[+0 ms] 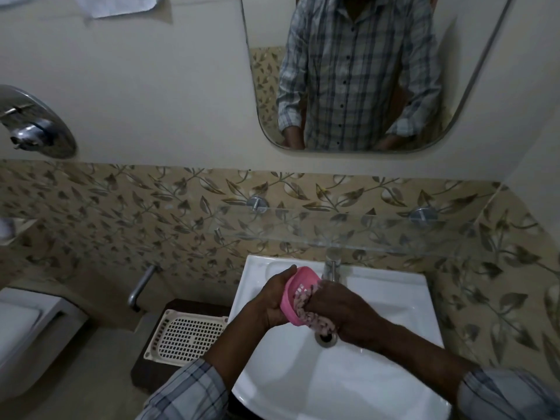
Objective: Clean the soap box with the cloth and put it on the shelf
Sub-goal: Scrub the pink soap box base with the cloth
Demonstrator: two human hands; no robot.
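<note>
Over the white sink (378, 298) my left hand (274, 298) grips a pink soap box (295, 291), tilted on its side with the slotted inside facing right. My right hand (342, 310) holds a bunched pink-and-white patterned cloth (315, 316) and presses it into the box's inside. The cloth's lower end hangs above the drain (325, 339). A clear glass shelf (348, 234) runs along the wall just above the sink and tap (331, 268).
A cream perforated tray (185, 334) lies on a dark stand left of the sink. A toilet (27, 334) sits at the far left, with a chrome wall pipe (141, 287) between. A mirror (363, 71) hangs above the shelf and a chrome mixer (36, 122) is on the left wall.
</note>
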